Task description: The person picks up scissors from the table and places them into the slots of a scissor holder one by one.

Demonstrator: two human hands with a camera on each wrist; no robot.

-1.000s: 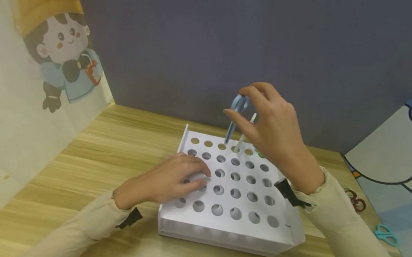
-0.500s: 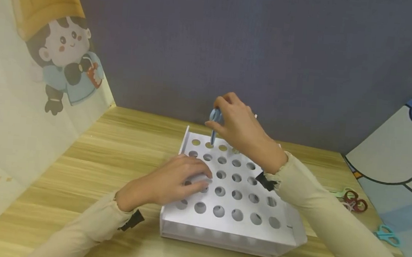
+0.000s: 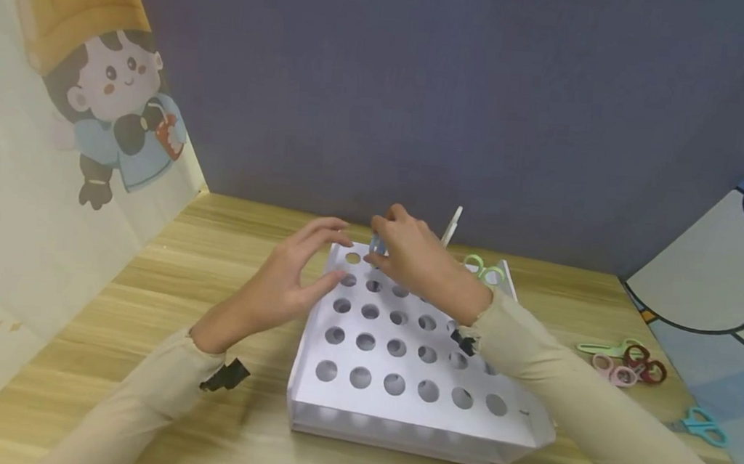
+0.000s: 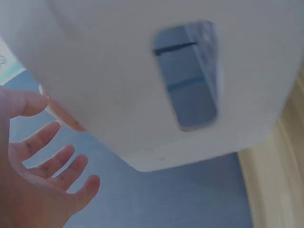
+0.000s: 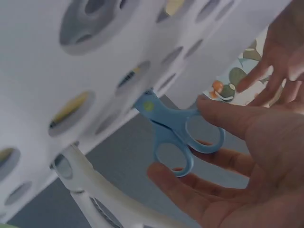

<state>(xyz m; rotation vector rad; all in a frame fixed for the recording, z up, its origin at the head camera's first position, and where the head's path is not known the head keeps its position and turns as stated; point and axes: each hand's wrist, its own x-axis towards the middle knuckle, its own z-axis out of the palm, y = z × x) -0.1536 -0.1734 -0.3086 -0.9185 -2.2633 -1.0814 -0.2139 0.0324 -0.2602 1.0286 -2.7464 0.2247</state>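
Observation:
Blue scissors (image 3: pixel 377 245) stand blades-down in a back-row hole of the white rack (image 3: pixel 382 330). My right hand (image 3: pixel 412 253) holds them by the handles; in the right wrist view the thumb and fingers lie about the loops of the blue scissors (image 5: pixel 164 114). My left hand (image 3: pixel 283 280) hovers at the rack's back left corner, fingers bent and apart, with nothing in it. The left wrist view shows that left hand (image 4: pixel 42 178) beside the rack's side wall (image 4: pixel 104 90). White scissors (image 5: pixel 97 187) stand in a neighbouring hole. Green-handled scissors (image 3: pixel 483 268) stand in the back right.
On the wooden table (image 3: pixel 213 249) to the right lie light green scissors (image 3: pixel 608 349), dark red scissors (image 3: pixel 646 365), pink scissors (image 3: pixel 615 371) and teal scissors (image 3: pixel 703 425). A dark panel (image 3: pixel 330 97) closes off the back.
My right hand has moved left and then down with the blue scissors, whose blades are now inside a hole. My left hand has lifted off the rack's top and shifted towards its back left corner.

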